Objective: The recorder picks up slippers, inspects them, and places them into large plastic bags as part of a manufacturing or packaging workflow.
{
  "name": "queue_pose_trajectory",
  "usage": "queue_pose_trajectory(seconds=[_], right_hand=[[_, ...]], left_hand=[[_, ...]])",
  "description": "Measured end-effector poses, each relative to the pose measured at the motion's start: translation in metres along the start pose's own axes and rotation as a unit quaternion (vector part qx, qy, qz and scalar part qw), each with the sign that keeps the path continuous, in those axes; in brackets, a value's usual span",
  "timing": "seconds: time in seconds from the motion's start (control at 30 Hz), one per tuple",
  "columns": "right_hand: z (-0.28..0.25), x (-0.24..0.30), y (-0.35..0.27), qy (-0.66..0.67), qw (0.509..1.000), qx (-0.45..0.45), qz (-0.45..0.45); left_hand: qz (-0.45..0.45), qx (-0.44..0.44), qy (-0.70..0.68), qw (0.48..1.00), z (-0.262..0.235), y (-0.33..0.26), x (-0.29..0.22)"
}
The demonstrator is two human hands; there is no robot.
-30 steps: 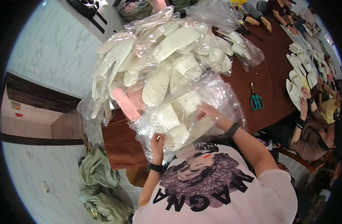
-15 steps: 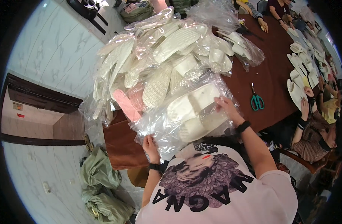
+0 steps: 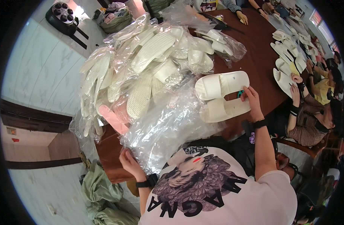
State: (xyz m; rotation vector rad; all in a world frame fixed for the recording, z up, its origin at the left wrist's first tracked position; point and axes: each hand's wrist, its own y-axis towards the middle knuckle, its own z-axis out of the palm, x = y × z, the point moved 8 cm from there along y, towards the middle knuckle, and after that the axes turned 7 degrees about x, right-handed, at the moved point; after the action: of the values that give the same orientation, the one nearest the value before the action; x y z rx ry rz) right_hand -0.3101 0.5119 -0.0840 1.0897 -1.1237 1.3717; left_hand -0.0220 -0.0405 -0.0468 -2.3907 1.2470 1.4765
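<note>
Crinkled clear plastic fills the near part of my view: an empty transparent bag [image 3: 168,127] lies slack over the near edge of the bench [image 3: 262,56], and my left hand [image 3: 130,162] pinches its lower corner, fingers closed on the film. Out to the right, my right hand [image 3: 251,100] is clamped on the heel ends of a pair of white slide slippers [image 3: 221,96], held side by side just clear of the bag's mouth, toes pointing left. The two hands are well apart, with the bag stretched between them. Both wrists carry dark bands.

Beyond the bag, a heap of bagged slippers [image 3: 149,63] covers much of the bench top, pale soles with a ribbed, dotted tread showing through glossy wrap; one pink sole [image 3: 112,118] pokes out at the near left of the heap. The bench itself is dark brown wood with a smooth sheen. Along its far right side lie rows of loose white slippers [image 3: 288,63], unwrapped, and other people sit there, one person's hand [image 3: 296,80] touching a slipper.

Left of the bench the floor [image 3: 40,71] is pale, marbled tile. A green cloth sack [image 3: 100,191] slumps by my left side, and a black stool [image 3: 63,15] stands farthest off.
</note>
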Motion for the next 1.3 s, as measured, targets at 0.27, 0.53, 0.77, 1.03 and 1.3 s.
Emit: queue_pose_trajectory(seconds=[0.27, 0.53, 0.77, 1.03, 1.3], right_hand=[[-0.055, 0.033, 0.015, -0.059, 0.995, -0.068, -0.039], [-0.142, 0.022, 0.047, 0.089, 0.951, -0.295, -0.035], [-0.009, 0.048, 0.064, -0.453, 0.834, -0.185, -0.256], [0.17, 0.024, 0.133, -0.441, 0.863, 0.066, -0.237], [0.167, -0.001, 0.216, -0.43, 0.886, 0.067, -0.163]], left_hand=[[0.204, 0.4, 0.287, 0.846, 0.1, -0.042, -0.043], [0.161, 0.478, 0.294, 0.812, 0.124, -0.057, -0.02], [0.22, 0.434, 0.184, 0.854, 0.112, -0.037, -0.071], [0.188, 0.509, 0.295, 0.786, 0.16, -0.064, -0.015], [0.151, 0.522, 0.078, 0.836, 0.138, -0.042, -0.039]])
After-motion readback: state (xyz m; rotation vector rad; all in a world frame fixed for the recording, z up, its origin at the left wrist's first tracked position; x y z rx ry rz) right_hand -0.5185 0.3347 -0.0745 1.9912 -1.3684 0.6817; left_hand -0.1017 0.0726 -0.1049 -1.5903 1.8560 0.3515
